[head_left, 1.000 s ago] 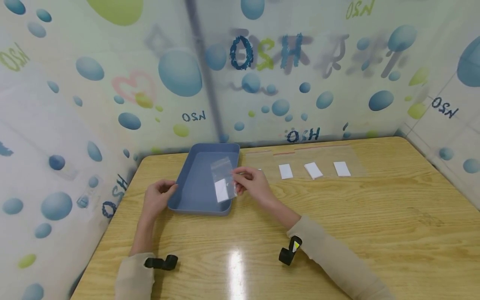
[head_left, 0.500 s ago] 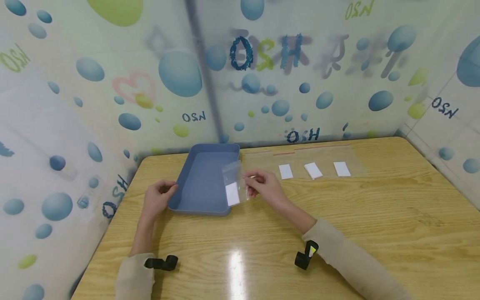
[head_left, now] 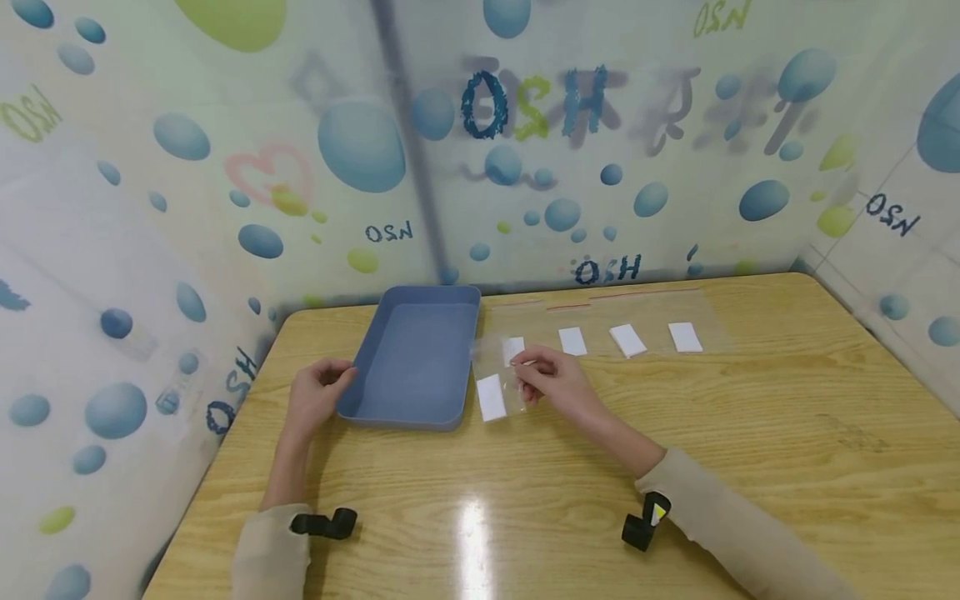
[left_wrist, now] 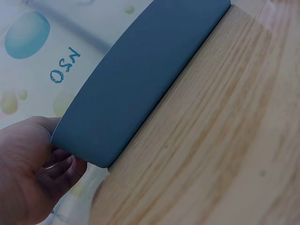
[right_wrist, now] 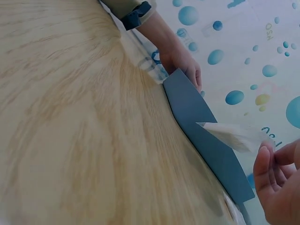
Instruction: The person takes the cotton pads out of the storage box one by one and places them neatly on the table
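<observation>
A blue-grey tray stands at the left of the table. My left hand holds its left rim, thumb on the edge and fingers curled outside the wall. Between thumb and fingertips, my right hand pinches the edge of a small clear zip bag with a white card inside. That bag hangs above the table, just right of the tray; in the right wrist view the held bag crosses in front of the tray wall.
Behind the right hand lies a row of clear zip bags with red seal lines, each with a white card, reaching to another card at the right. The wooden table meets a patterned wall sheet behind.
My right hand has moved right and slightly towards me with the zip bag, from over the tray to beside it. The left hand and tray have stayed still.
</observation>
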Action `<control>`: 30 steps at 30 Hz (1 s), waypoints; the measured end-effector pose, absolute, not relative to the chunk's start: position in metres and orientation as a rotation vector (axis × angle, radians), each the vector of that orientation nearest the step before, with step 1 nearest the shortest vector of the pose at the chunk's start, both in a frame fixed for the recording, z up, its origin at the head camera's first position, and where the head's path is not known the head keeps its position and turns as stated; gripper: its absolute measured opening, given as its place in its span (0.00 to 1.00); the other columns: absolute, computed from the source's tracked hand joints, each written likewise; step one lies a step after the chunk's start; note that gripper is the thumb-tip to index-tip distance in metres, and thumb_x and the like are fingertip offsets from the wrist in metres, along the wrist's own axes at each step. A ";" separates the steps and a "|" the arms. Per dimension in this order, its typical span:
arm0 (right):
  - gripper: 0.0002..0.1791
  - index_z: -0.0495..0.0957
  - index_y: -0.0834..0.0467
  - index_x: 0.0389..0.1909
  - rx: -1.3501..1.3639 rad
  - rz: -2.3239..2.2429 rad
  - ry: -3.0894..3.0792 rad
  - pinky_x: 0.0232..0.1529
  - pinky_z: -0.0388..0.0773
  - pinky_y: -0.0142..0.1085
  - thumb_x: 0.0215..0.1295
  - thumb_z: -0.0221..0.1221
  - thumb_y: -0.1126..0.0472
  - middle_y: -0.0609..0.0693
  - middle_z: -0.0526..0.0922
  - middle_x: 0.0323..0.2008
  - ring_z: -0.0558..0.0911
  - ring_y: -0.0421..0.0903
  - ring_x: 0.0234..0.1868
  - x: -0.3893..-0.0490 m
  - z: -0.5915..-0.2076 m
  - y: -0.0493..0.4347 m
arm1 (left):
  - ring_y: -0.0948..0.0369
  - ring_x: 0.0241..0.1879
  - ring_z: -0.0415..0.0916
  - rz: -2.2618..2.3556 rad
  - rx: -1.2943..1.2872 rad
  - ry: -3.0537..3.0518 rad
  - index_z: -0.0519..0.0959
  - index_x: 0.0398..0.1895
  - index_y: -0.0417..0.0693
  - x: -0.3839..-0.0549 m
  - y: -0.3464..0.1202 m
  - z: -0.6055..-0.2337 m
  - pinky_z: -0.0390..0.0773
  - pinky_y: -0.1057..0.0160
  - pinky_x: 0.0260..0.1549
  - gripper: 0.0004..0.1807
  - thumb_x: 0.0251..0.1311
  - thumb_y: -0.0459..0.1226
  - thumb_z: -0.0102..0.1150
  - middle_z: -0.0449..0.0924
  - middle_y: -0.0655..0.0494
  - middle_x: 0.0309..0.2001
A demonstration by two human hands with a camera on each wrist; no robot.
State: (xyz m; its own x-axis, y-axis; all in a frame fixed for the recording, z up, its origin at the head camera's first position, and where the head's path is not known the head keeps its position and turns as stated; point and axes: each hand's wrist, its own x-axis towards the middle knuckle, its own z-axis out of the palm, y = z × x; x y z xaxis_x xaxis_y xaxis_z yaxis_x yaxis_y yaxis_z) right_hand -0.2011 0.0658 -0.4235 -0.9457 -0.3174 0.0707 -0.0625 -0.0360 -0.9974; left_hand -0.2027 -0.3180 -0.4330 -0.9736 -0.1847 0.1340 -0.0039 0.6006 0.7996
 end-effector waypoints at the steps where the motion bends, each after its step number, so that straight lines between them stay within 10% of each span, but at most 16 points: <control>1: 0.12 0.77 0.71 0.51 -0.403 -2.091 2.054 0.28 0.79 0.32 0.75 0.56 0.65 0.53 0.82 0.28 0.79 0.42 0.25 -0.201 -0.424 0.068 | 0.67 0.37 0.74 -1.308 0.154 -2.625 0.81 0.48 0.31 -0.203 -0.318 -0.433 0.72 0.75 0.36 0.14 0.69 0.36 0.61 0.82 0.40 0.44; 30: 0.06 0.79 0.65 0.42 -0.335 -1.550 2.584 0.22 0.75 0.33 0.70 0.60 0.66 0.50 0.82 0.23 0.78 0.45 0.21 -0.195 -0.434 0.126 | 0.67 0.37 0.75 -1.315 0.158 -2.629 0.81 0.48 0.32 -0.202 -0.317 -0.431 0.72 0.74 0.37 0.15 0.70 0.37 0.61 0.82 0.39 0.45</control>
State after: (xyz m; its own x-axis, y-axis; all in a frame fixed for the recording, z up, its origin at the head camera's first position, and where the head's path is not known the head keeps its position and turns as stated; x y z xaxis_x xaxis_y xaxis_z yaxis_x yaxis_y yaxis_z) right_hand -0.1950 0.1261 -0.4338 -0.9696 -0.2439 0.0194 -0.1319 0.4543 -0.8810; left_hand -0.2018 -0.3172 -0.4307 -0.9747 -0.1831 0.1285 -0.0070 0.5992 0.8006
